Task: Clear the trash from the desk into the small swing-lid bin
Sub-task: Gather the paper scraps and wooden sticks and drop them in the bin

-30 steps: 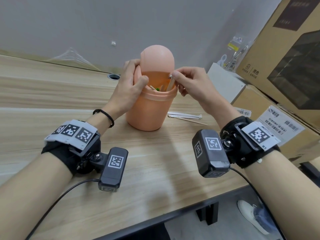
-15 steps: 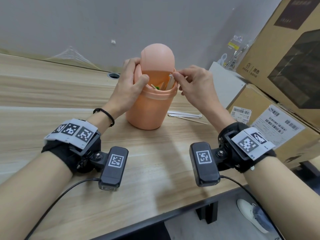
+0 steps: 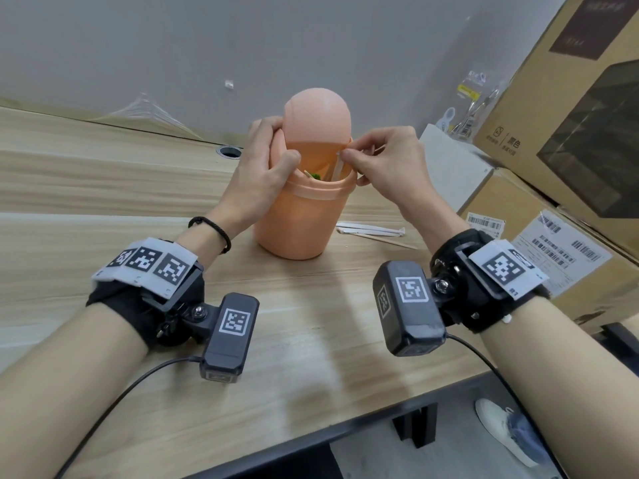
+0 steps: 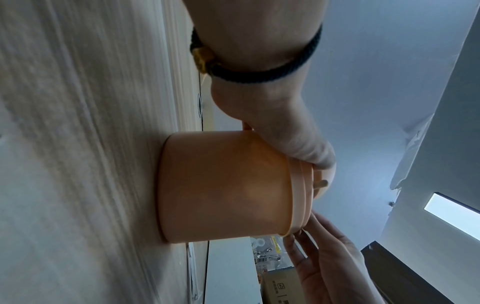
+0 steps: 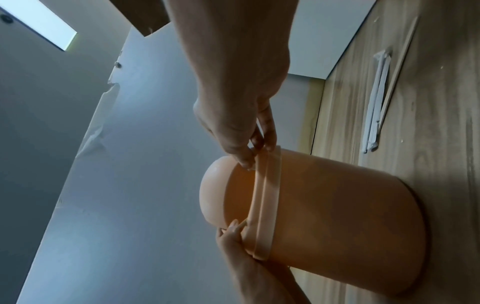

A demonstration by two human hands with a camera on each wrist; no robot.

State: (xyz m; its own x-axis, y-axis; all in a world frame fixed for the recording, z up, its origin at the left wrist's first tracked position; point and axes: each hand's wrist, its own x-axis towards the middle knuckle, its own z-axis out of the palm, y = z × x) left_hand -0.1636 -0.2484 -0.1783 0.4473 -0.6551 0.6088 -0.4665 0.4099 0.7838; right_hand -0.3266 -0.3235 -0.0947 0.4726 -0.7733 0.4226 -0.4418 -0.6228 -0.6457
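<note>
Pinching a thin white paper strip [image 3: 338, 167], the right hand [image 3: 387, 167] pokes it into the small round peach plastic bin [image 3: 297, 229]. Left hand [image 3: 257, 178] grips the rim, thumb pushing the swing lid [image 3: 316, 122] open. Some trash is already inside, but a white paper wrapper [image 3: 370, 230] and thin wooden stick [image 3: 390, 240] wait on the tabletop [image 3: 138, 209].

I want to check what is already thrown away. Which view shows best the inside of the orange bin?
The head view: the swing lid is tipped open, showing sticks and something green inside the orange bin. Both wrist views show only its outer wall from below.

Bin [image 3: 294, 223] was peach-orange, lid [image 3: 318, 114] paler peach. Desk [image 3: 103, 209] was light woodgrain with a dark edge. Wrappers [image 3: 370, 229] were white. Boxes [image 3: 553, 115] brown. Bracelet [image 3: 211, 224] black.
</note>
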